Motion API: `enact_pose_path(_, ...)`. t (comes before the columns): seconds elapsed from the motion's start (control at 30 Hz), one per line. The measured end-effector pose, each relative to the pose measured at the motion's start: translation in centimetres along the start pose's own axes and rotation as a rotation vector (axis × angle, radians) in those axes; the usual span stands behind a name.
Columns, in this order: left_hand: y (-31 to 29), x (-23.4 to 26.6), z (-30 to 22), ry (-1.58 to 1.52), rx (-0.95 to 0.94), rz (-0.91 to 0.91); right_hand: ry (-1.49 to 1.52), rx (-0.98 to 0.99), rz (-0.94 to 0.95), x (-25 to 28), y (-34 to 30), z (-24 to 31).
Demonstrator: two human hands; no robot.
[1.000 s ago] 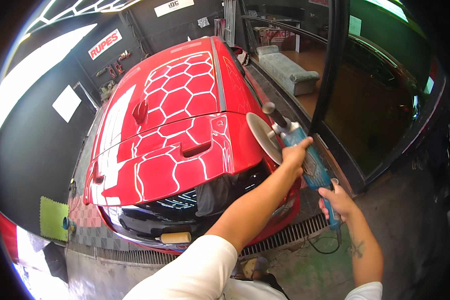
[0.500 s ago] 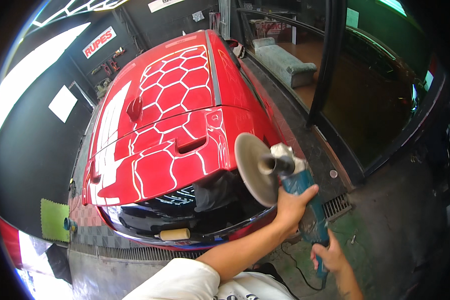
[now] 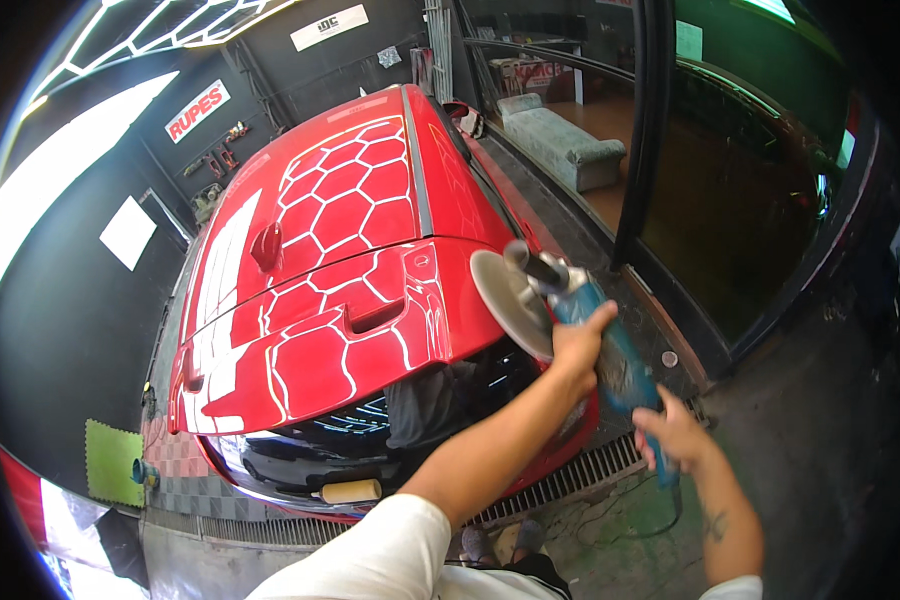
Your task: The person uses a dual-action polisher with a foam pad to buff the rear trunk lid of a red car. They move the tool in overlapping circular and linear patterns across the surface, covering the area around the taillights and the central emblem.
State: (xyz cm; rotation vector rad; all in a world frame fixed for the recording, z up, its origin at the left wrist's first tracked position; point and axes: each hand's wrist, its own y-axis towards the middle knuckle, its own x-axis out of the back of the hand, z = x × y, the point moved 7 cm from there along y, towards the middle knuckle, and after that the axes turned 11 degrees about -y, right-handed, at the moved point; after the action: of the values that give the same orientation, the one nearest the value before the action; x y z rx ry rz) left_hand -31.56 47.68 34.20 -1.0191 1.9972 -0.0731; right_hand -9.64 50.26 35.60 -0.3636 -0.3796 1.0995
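A blue polisher point(image 3: 625, 370) with a round whitish pad point(image 3: 510, 305) is held in both my hands. Around its body, just behind the grey head, my left hand point(image 3: 576, 350) is closed. My right hand point(image 3: 675, 435) grips the rear handle, where the cord leaves. The pad stands tilted on edge by the right rear corner of a red car point(image 3: 310, 370); whether it touches the paint I cannot tell. On the dark rear window lies a yellowish bottle point(image 3: 352, 491), left of my left forearm. White hexagonal light reflections cover the glossy roof.
The polisher's cord point(image 3: 660, 530) trails down to the floor on the right. A drain grate point(image 3: 560, 482) runs behind the car. Dark-framed glass panels point(image 3: 740, 220) stand on the right, with a grey sofa point(image 3: 565, 140) beyond. At the lower left is a green mat point(image 3: 113, 462).
The polisher has swung farther from me and its pad has turned, showing the side handle at the top. Both hands keep their hold. The car sits a little lower in view.
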Motion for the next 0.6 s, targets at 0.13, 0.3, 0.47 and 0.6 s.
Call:
enact_pose_path(0.13,7.6,-1.8,-2.1,-0.13,0.048,0.022,-0.161,0.007,0.013,2.1,4.4,6.2)
enact_pose_path(0.3,3.0,-2.2,-3.3,-0.175,0.027,0.039,-0.243,0.051,0.028,1.7,1.8,7.8)
enact_pose_path(0.47,-9.0,-1.4,-1.7,-0.218,-0.055,0.172,-0.347,0.042,-0.025,-0.3,-7.5,5.3)
enact_pose_path(0.6,-14.8,1.1,-1.5,-0.292,-0.016,0.165,-0.34,-0.031,-0.058,-3.6,-12.7,3.3)
